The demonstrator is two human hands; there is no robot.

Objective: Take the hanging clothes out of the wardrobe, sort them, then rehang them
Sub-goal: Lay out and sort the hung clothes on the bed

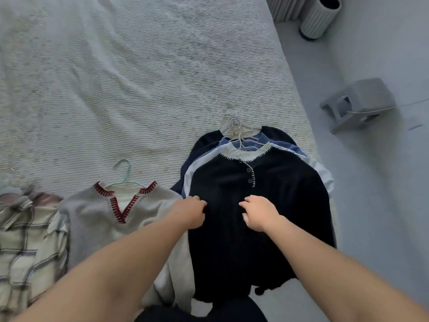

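Garment piles: three on the bed point(116, 77), set in a row along its near edge.
Right pile: four layers counted at the collars, each on its own pale hanger, hooks point(231, 123) bunched together at the far end.
Top layer: black cardigan point(267, 217), flat and front up, white blanket stitching round the neckline and down the placket, two dark buttons visible.
Layers beneath: white shirt point(228, 149), then blue shirt point(251, 141), then dark navy top point(206, 140), only edges and collars showing.
Middle pile: one pale grey V-neck sweater point(92, 212) with red stitched neckline, on a mint green hanger point(124, 169), just left of the black cardigan.
Left pile: plaid shirts point(21, 240) in cream and dark checks, number cannot be told.
Left hand point(191, 211): fingers curled, pinching the cardigan's cloth at its left chest edge.
Right hand point(260, 213): fingers bent loosely, tips down on the cardigan's front below the buttons; whether cloth is gripped cannot be told.
Floor, far right: one ribbed pale cylindrical bin point(320, 16), one small grey stool point(358, 103) with a thin cord beside it.
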